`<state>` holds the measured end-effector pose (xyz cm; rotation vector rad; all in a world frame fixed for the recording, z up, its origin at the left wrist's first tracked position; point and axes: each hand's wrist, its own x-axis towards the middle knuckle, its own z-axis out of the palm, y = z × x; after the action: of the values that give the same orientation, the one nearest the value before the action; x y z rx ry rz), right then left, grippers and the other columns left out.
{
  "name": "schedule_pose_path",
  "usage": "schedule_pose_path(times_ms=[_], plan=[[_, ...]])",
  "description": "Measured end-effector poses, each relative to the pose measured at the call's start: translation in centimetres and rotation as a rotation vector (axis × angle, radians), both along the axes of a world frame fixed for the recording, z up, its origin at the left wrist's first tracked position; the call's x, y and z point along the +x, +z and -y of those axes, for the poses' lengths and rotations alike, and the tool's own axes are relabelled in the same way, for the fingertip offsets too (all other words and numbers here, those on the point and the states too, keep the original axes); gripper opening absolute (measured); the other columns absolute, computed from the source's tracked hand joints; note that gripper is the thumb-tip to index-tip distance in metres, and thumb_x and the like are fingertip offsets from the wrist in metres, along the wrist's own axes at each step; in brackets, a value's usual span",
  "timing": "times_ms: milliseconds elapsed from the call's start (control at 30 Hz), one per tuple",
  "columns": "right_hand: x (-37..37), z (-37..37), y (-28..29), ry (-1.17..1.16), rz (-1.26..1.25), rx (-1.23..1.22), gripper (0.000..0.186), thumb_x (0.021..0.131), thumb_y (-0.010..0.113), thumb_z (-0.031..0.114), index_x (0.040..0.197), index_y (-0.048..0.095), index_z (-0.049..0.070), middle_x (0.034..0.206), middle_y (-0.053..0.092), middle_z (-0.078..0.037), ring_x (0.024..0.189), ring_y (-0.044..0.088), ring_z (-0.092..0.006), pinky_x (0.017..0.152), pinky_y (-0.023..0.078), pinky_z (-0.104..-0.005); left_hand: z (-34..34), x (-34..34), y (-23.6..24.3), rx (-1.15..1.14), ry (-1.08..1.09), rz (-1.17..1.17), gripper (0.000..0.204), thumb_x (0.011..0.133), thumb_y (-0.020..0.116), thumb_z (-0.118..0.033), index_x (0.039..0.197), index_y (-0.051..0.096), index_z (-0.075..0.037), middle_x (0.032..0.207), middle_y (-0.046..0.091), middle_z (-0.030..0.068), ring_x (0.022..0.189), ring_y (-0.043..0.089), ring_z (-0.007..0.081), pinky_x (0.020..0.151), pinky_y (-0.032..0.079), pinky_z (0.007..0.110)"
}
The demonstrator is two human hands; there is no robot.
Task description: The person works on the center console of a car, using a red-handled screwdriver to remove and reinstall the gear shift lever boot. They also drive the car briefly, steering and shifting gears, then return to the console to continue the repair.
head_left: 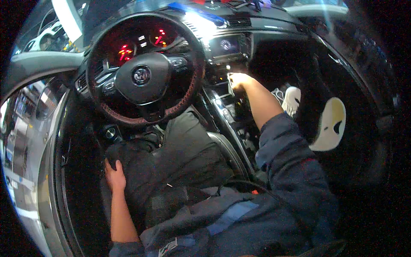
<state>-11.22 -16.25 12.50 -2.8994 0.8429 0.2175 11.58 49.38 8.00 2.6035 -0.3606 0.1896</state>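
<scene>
My right hand (239,80) reaches forward to the dark centre console (218,79), just below the lit display screen (225,45). Its fingers are closed together at the console controls, and glare hides what they hold or press. On my left thigh (117,152), beside the door, lies my left hand (114,176) with its thumb apart from the fingers and nothing visible in it. In front of me stands the steering wheel (141,77), black with reddish stitching at its lower rim; neither hand touches it. Red and orange lights glow on the instrument cluster (143,43) behind it.
A bright light (201,26) shines near a blue object (199,13) on the dashboard. In the dark passenger side are a white item with a cord (292,99) and a pale curved piece (332,124). The door opening (36,158) is at my left.
</scene>
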Motion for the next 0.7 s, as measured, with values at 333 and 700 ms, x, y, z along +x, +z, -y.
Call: schedule_pose_path(times_ms=[333,700], plan=[[-2.0,-14.6,-2.6,0.252,0.422,-0.426,0.015,0.083,0.063,0.015,0.094,0.068,0.007,0.097,0.069,-0.014,0.097,0.066,-0.0315,0.083,0.053,-0.0466,0.3,-0.2,0.2,0.000,0.005,-0.025,0.074,0.104,0.054,-0.045,0.160,0.035,-0.002,0.161,0.040,0.0263,0.148,0.040,0.0432,0.122,0.034,0.048],[-2.5,-15.3,-8.6,0.102,0.059,-0.189,0.083,0.076,0.080,0.015,0.150,0.045,-0.001,0.156,0.047,-0.018,0.151,0.037,-0.0311,0.124,0.028,-0.0559,0.8,-0.9,1.0,-0.059,0.015,-0.051,0.075,0.101,0.057,-0.043,0.157,0.038,0.002,0.159,0.041,0.0302,0.146,0.041,0.0446,0.122,0.034,0.048]])
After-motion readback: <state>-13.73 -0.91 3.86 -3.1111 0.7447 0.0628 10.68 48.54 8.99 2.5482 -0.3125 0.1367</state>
